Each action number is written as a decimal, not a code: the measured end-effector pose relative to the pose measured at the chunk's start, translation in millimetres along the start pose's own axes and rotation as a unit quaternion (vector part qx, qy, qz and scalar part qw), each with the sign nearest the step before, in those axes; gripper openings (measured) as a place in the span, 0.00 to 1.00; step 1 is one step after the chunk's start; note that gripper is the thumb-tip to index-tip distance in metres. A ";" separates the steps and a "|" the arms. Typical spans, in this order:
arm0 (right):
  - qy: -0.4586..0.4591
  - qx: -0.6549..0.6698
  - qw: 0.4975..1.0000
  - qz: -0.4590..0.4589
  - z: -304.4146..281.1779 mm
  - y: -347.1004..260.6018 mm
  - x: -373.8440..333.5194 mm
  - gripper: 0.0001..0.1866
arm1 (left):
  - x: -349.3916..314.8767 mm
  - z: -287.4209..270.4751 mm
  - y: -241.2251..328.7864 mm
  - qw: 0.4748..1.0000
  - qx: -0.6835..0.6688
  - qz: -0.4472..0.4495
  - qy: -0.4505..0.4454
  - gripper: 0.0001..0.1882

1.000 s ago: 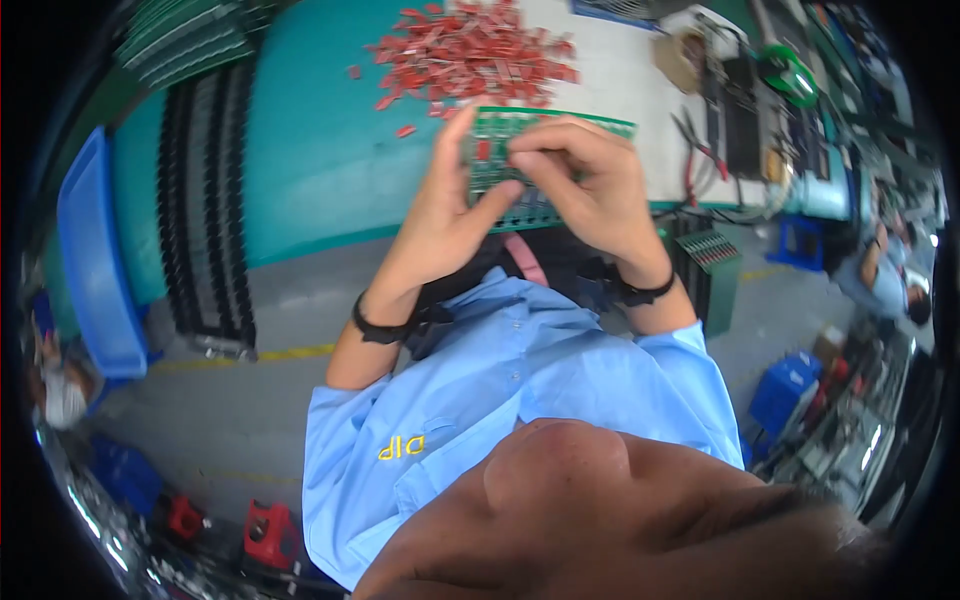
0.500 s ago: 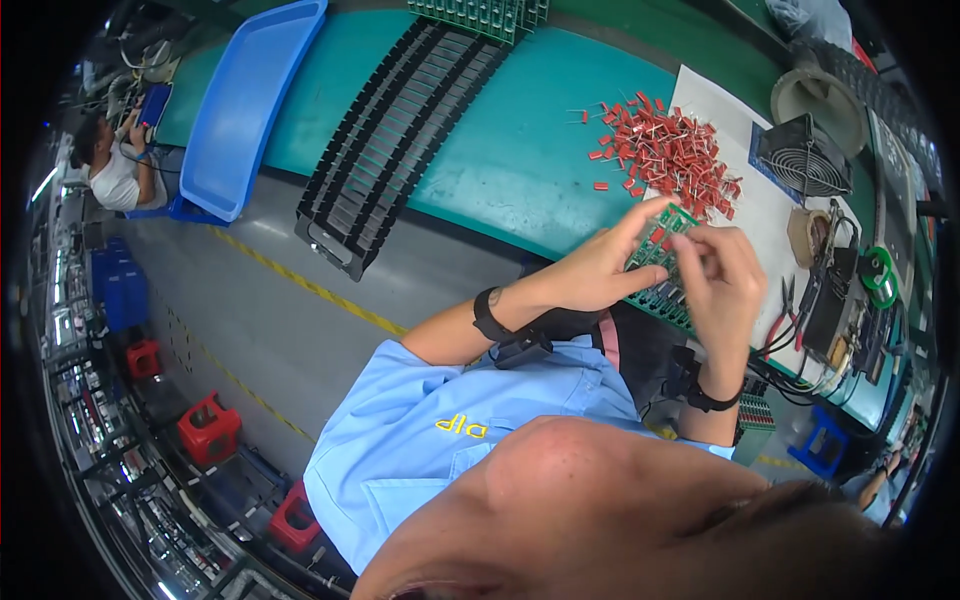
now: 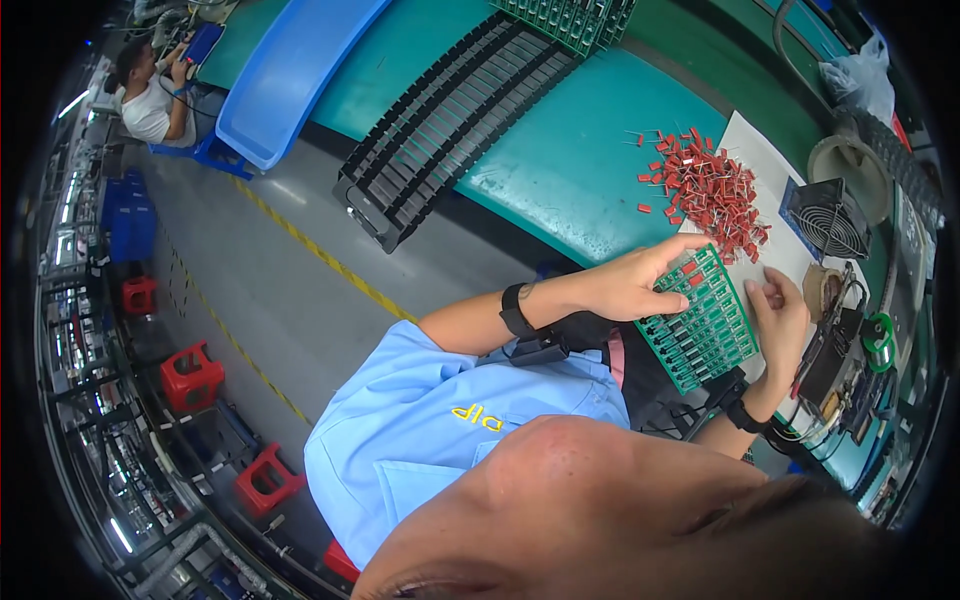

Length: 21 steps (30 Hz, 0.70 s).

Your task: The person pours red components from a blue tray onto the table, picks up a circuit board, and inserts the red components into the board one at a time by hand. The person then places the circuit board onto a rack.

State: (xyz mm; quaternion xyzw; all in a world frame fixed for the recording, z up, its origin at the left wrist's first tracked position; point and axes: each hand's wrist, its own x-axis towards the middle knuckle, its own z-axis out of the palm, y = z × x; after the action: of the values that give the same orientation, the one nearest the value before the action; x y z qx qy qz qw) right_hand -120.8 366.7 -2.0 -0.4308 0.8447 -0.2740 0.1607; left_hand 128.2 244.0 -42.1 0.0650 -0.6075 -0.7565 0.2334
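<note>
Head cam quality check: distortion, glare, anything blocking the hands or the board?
Head view: strong fisheye, black rack edges bow; black vignette at rim. Glare patch on teal bench. Blurred head fills the bottom, clear of left hand, right hand and green circuit board.

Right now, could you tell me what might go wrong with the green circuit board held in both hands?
The green circuit board is gripped by the left hand and right hand partly past the teal bench edge, so it might drop. The pile of small red components lies loose nearby and could scatter if brushed.
</note>
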 end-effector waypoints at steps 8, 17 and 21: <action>0.035 0.015 0.995 -0.088 15.6 -8.8 8.6 0.14 | 2.4 0.4 4.6 1.000 0.004 -0.009 -0.025 0.40; 0.044 0.027 0.995 -0.086 17.7 -17.4 13.8 0.10 | 3.5 -2.5 5.5 0.999 -0.019 -0.038 -0.020 0.40; 0.037 0.085 0.994 -0.051 16.8 -6.8 13.7 0.09 | 2.7 -7.3 12.6 0.995 -0.051 -0.084 -0.030 0.41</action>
State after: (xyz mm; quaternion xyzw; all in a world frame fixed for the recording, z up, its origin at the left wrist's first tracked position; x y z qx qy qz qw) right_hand -115.8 346.8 -11.9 -0.4479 0.8004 -0.3686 0.1515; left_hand 132.1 234.4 -31.5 0.0811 -0.5673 -0.8048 0.1542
